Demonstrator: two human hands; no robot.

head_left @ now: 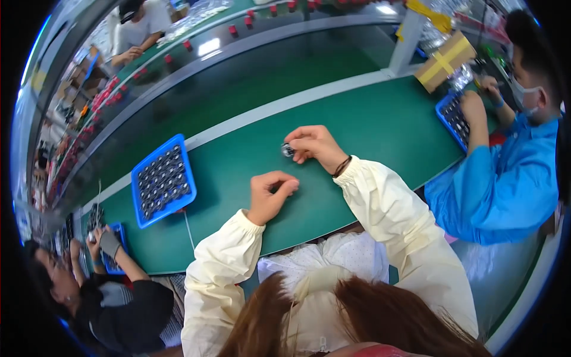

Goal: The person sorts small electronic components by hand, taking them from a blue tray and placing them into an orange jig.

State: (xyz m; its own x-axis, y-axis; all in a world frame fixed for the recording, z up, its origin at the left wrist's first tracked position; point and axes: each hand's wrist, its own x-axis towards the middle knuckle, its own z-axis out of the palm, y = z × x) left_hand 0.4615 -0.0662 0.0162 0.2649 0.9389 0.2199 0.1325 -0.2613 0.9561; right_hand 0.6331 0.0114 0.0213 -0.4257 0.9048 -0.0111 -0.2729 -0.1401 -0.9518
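Between the thumb and fingers of my right hand (315, 146) is a small round part (288, 149), dark with a shiny silver face. It is held over the green work surface (238, 152), out in front of me. Closer to me and a little to the left, my left hand (269, 194) has its fingers curled and the thumb tip close to the index finger. I see nothing in it. Left of my hands stands a blue tray (193, 189) with rows of small black and silver parts (160, 181).
At the right, a person in blue (499, 178) reaches over another blue tray (441, 113) of parts, near a cardboard box (445, 61) with yellow tape. A second person (113, 303) works at the lower left. A pale metal rail (285, 106) runs along the far edge.
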